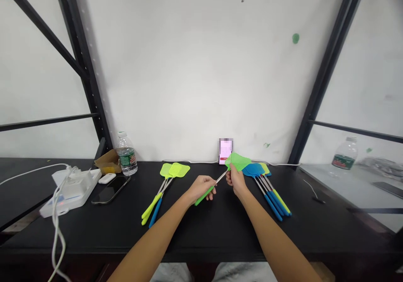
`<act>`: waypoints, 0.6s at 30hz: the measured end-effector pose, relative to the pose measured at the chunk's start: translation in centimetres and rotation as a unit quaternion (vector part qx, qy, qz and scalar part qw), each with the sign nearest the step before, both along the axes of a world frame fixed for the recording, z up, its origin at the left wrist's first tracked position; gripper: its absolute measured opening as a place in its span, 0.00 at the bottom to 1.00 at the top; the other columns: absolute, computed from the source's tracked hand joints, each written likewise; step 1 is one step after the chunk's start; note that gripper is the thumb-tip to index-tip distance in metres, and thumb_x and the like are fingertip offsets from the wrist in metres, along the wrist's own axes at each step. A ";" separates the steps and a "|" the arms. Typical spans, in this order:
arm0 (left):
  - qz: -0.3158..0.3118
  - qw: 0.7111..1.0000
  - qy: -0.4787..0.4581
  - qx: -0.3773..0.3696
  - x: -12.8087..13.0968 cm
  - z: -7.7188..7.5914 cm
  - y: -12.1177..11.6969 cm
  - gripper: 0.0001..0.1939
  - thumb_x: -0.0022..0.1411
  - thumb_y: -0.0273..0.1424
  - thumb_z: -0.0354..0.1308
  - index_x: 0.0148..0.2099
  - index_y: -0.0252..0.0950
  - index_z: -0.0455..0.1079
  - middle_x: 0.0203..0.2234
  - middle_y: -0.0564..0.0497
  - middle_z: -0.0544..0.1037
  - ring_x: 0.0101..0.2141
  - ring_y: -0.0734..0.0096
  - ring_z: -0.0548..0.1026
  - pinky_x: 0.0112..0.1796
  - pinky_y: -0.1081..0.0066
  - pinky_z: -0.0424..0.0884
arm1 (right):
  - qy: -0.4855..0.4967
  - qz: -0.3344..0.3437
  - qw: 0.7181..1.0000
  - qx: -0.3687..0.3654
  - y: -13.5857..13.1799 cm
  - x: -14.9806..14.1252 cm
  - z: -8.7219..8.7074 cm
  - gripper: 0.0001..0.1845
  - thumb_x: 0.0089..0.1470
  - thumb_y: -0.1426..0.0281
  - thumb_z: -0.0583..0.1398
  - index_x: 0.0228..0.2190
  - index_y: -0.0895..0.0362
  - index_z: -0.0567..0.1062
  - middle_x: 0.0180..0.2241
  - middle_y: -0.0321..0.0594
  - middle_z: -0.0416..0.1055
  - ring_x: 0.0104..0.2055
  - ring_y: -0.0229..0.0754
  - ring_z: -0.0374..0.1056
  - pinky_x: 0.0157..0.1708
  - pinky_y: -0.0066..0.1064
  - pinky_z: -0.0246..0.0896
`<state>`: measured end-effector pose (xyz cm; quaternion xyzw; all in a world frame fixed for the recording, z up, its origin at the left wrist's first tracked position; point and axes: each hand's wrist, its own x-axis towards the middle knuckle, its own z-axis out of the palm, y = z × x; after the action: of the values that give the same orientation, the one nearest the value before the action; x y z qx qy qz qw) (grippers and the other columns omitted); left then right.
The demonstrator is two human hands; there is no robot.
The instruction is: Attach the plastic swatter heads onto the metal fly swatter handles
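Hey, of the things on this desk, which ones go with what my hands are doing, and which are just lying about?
With the work:
left hand, right hand, green fly swatter, swatter pile left of the hands, swatter pile right of the hands

Lying about:
water bottle, smartphone, white power strip, cardboard box

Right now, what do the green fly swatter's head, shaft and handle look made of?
Head: moulded plastic, going by the fine mesh grid. Shaft: probably metal, from its bright shine. Handle: probably smooth plastic, bright green; too small to be sure.
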<state>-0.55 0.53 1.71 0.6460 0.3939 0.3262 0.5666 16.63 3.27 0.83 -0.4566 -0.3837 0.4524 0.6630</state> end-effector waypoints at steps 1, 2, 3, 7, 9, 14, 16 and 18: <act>-0.005 1.000 0.021 0.020 -0.1 0.0 0.0 0.12 0.57 0.38 0.55 0.35 0.32 0.67 0.21 0.53 0.73 0.15 0.77 0.69 0.17 0.77 0.60 | 0.004 -0.020 1.000 0.007 0.0 0.2 0.1 0.23 0.52 0.52 0.59 0.20 0.54 0.57 0.14 0.29 0.53 0.13 0.29 0.47 0.12 0.24 0.35; 0.002 0.998 0.049 0.051 -0.2 -0.1 0.1 0.12 0.57 0.38 0.55 0.35 0.33 0.68 0.21 0.54 0.72 0.14 0.79 0.67 0.18 0.77 0.59 | 0.004 -0.032 0.999 0.013 0.0 0.4 0.1 0.23 0.52 0.52 0.59 0.20 0.54 0.57 0.14 0.29 0.54 0.13 0.29 0.47 0.12 0.24 0.35; 0.007 0.993 0.082 0.089 -0.3 -0.1 0.1 0.11 0.58 0.37 0.55 0.35 0.33 0.68 0.21 0.55 0.72 0.14 0.80 0.65 0.19 0.77 0.59 | 0.000 -0.030 0.999 0.016 0.0 0.4 0.0 0.24 0.52 0.52 0.59 0.19 0.54 0.57 0.14 0.29 0.54 0.13 0.29 0.47 0.12 0.24 0.35; 0.073 0.935 0.174 0.302 -0.6 -0.7 0.1 0.12 0.63 0.34 0.50 0.32 0.35 0.70 0.23 0.52 0.73 0.25 0.74 0.69 0.29 0.74 0.61 | -0.065 0.091 0.994 0.000 -0.3 -0.4 -0.6 0.26 0.51 0.50 0.60 0.17 0.55 0.58 0.13 0.29 0.53 0.12 0.29 0.48 0.13 0.24 0.34; 0.099 0.904 0.209 0.361 -0.6 -0.8 0.0 0.13 0.65 0.35 0.48 0.33 0.36 0.70 0.26 0.50 0.75 0.28 0.71 0.70 0.32 0.73 0.60 | -0.092 0.162 0.982 -0.004 -0.5 -1.0 -0.9 0.27 0.51 0.49 0.59 0.16 0.54 0.57 0.11 0.28 0.51 0.12 0.29 0.46 0.13 0.24 0.33; 0.113 0.878 0.272 0.379 -0.7 -0.7 0.0 0.17 0.68 0.40 0.46 0.33 0.36 0.69 0.26 0.49 0.74 0.28 0.68 0.70 0.31 0.72 0.57 | -0.081 0.174 0.981 0.004 -0.4 -1.4 -0.8 0.28 0.52 0.49 0.58 0.16 0.53 0.54 0.11 0.25 0.45 0.11 0.28 0.42 0.13 0.24 0.31; 0.114 0.872 0.293 0.375 -0.9 -0.6 0.1 0.19 0.68 0.42 0.45 0.33 0.37 0.69 0.25 0.49 0.74 0.28 0.68 0.70 0.30 0.72 0.56 | -0.069 0.132 0.989 0.003 -0.2 -0.8 -0.5 0.27 0.53 0.51 0.59 0.17 0.53 0.53 0.11 0.25 0.45 0.12 0.28 0.43 0.12 0.24 0.31; 0.122 0.861 0.320 0.376 -1.1 -0.6 0.3 0.19 0.68 0.42 0.45 0.33 0.37 0.69 0.26 0.48 0.74 0.29 0.66 0.71 0.30 0.72 0.56 | -0.052 0.073 0.996 0.001 0.1 -0.1 -0.2 0.26 0.53 0.54 0.59 0.17 0.52 0.52 0.11 0.25 0.44 0.12 0.28 0.42 0.12 0.24 0.32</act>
<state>-1.63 0.84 1.11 0.8255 0.4769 0.2915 0.0784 16.56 3.37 0.66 -0.4496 -0.4508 0.4750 0.6075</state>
